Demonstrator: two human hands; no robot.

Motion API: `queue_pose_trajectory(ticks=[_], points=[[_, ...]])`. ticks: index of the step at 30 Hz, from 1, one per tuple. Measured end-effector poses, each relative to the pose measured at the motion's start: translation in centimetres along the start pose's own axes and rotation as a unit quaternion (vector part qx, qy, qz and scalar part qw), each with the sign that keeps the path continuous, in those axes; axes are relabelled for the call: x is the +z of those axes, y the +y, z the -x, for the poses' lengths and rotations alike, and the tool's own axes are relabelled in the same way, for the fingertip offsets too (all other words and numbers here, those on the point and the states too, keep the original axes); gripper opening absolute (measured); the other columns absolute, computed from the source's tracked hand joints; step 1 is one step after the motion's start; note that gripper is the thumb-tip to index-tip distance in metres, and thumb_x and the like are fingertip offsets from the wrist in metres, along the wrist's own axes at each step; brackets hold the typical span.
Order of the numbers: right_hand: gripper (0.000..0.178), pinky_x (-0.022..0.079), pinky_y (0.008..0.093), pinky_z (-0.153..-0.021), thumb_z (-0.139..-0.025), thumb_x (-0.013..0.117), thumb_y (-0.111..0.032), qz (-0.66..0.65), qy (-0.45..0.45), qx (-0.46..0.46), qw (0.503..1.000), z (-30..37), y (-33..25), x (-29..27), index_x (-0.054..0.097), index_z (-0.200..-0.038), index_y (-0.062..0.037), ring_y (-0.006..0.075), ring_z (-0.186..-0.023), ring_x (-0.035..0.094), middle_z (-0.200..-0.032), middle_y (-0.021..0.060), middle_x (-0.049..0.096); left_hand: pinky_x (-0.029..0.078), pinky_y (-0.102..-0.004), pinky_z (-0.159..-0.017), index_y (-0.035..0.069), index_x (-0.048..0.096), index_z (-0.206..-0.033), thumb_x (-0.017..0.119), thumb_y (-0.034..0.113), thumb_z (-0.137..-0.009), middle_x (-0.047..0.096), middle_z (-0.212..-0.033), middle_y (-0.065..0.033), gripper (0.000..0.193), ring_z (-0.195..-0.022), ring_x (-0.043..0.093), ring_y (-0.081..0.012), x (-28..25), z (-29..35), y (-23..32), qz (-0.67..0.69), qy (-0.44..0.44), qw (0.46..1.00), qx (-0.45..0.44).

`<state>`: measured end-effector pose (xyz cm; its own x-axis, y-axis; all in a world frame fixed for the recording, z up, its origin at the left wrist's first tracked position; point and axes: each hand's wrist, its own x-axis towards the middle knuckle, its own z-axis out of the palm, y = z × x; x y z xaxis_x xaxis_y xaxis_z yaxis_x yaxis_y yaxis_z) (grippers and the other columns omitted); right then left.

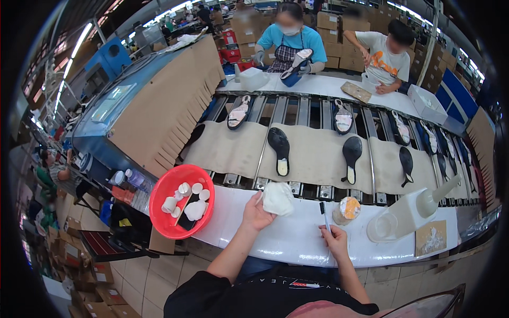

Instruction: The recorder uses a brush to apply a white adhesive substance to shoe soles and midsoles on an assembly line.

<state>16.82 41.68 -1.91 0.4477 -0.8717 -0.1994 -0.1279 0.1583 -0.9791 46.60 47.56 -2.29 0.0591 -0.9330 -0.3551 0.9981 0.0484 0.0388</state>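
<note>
My left hand (pixel 256 214) is closed on a folded white cloth (pixel 278 199) above the near white worktop. In my right hand (pixel 335 241) is a slim brush (pixel 325 219) with a pale handle and dark bristles, its head pointing away from me. Just right of the brush stands a small round jar (pixel 339 214) with an orange and white patch on top. Beyond my hands, black shoe soles (pixel 279 146) lie on a beige conveyor belt (pixel 313 164), with shoe uppers (pixel 239 112) along its far side.
A red basin (pixel 159 225) at left holds several white rounded pieces. Toward the right stand a white spouted bottle (pixel 411 209) and a cardboard piece (pixel 430 237). Across the conveyor, one person (pixel 297 42) holds a shoe; another (pixel 387 61) works with a white container. A cardboard-covered machine (pixel 164 100) stands left.
</note>
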Motion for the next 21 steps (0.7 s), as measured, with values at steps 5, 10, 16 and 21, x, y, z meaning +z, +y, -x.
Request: queue_pose_trajectory(ticks=[5, 10, 16, 21], points=[[0.023, 0.039, 0.0187, -0.058, -0.091, 0.062, -0.012, 0.013, -0.009, -0.009, 1.000, 0.9, -4.1, 1.6, 0.068, -0.110, -0.0014, 0.0038, -0.065, 0.051, -0.073, -0.0020, 0.059, 0.048, -0.0412, -0.098, 0.003, 0.051, -0.127, 0.052, 0.021, -0.093, 0.061, -0.123, -0.0117, 0.038, -0.116, 0.058, -0.0262, 2.1, -4.5, 6.2, -0.025, -0.023, 0.994, 0.103], [0.025, 0.039, 0.0188, -0.061, -0.092, 0.060, -0.009, 0.051, -0.003, -0.062, 0.997, -1.3, -8.2, 1.6, 0.066, -0.115, -0.0011, 0.0040, -0.070, 0.049, -0.078, -0.0029, 0.058, 0.058, -0.0327, -0.081, 0.000, 0.052, -0.123, 0.051, 0.013, -0.093, 0.062, -0.121, -0.0143, 0.033, -0.108, 0.063, -0.0257, 3.5, -11.4, 14.4, 0.117, -0.019, 0.971, 0.208], [0.025, 0.040, 0.0210, -0.065, -0.091, 0.059, -0.006, 0.277, -0.056, -0.124, 0.951, -8.7, -13.0, 2.9, 0.066, -0.115, -0.0015, 0.0061, -0.074, 0.051, -0.082, -0.0012, 0.058, 0.057, -0.0352, -0.082, 0.002, 0.051, -0.127, 0.051, 0.019, -0.093, 0.060, -0.121, -0.0142, 0.038, -0.106, 0.063, -0.0282, 0.7, -19.7, 21.6, 0.231, -0.053, 0.933, 0.269], [0.033, 0.040, 0.0222, -0.059, -0.088, 0.061, -0.005, 0.273, -0.084, -0.090, 0.954, -19.2, -16.9, 8.9, 0.065, -0.121, -0.0093, 0.0057, -0.065, 0.049, -0.075, 0.0001, 0.059, 0.039, -0.0503, -0.104, 0.008, 0.048, -0.131, 0.054, 0.030, -0.091, 0.053, -0.129, -0.0146, 0.046, -0.121, 0.050, -0.0331, 0.3, -22.7, 23.4, 0.203, 0.055, 0.913, 0.351]])
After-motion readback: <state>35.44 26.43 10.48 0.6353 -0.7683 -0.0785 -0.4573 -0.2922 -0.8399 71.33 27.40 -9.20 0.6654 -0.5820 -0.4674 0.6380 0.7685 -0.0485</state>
